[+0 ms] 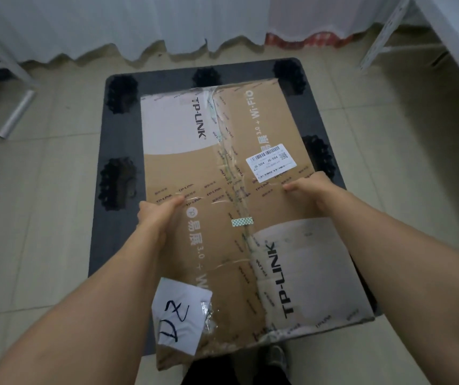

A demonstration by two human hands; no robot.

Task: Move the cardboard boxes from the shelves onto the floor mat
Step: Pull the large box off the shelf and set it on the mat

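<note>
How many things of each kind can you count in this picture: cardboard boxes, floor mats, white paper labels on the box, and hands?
Cardboard box: 1
Floor mat: 1
White paper labels: 2, the barcode label and the handwritten label
Hands: 2, the left hand and the right hand
Total: 6

A big brown cardboard box [236, 212] lies flat, top up, over a dark floor mat [120, 134]. It is taped shut with clear tape down the middle. "TP-LINK" is printed on two white patches. A white barcode sticker sits near one side, and a white paper with handwriting is taped at the near corner.
</note>
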